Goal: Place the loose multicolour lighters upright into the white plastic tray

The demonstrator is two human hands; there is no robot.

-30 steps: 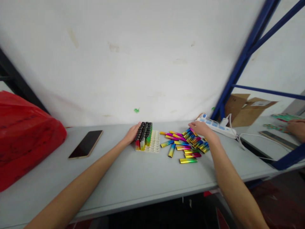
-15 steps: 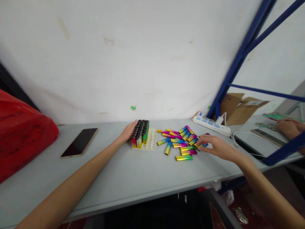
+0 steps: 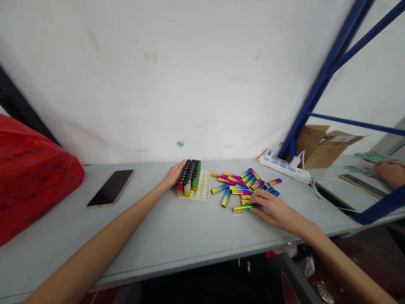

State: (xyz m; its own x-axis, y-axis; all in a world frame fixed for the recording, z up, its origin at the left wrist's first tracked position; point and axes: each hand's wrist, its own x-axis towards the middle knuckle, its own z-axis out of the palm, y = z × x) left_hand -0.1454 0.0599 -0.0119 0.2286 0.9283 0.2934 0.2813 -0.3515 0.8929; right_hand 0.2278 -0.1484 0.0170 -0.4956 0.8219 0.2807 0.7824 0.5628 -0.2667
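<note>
My left hand [image 3: 174, 174] lies against the left side of a close-packed block of black-topped lighters [image 3: 190, 175], coloured red, clear, yellow and green below. Its fingertips are hidden behind them. They stand upright in a white holed tray [image 3: 204, 190], whose right-hand holes show bare. My right hand [image 3: 268, 207] is low over a loose pile of shiny two-coloured tubes [image 3: 239, 190], fingers and thumb closed about the end of a yellow-green tube [image 3: 241, 208] at the pile's front. The fingers cover part of the neighbouring tubes.
A phone [image 3: 110, 188] lies on the left of the grey table [image 3: 177, 236], beside a red bag [image 3: 34, 177]. A white power strip [image 3: 284, 169] with cables lies behind right, near a blue metal frame [image 3: 319, 80] and a cardboard box [image 3: 329, 147]. Another person's hand [image 3: 390, 171] is far right.
My right hand has moved left and toward me, from the pile's right side to the yellow-green tube at the front. A tube at the right of the pile is now uncovered. My left hand stays put.
</note>
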